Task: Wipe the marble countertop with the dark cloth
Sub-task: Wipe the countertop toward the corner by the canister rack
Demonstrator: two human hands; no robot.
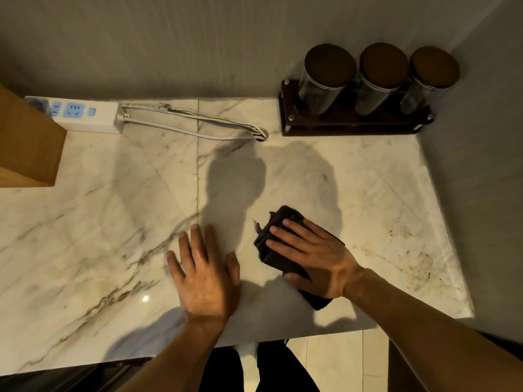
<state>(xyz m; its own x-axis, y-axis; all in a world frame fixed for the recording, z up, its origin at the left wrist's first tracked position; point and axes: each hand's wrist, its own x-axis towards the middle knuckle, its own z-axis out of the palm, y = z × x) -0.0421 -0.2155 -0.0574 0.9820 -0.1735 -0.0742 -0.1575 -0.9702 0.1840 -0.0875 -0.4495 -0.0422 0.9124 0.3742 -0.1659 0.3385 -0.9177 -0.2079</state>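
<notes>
The white marble countertop with brown veins fills the view. A folded dark cloth lies on it right of centre. My right hand presses flat on top of the cloth, fingers spread and thumb curled around its near edge. My left hand rests palm down on the bare marble just left of the cloth, fingers apart, holding nothing. Brown specks stain the marble near the right edge.
A white power strip with its cable lies along the back wall. A dark wooden rack with three lidded jars stands at the back right corner. A wooden block sits at the far left. A wall borders the right side.
</notes>
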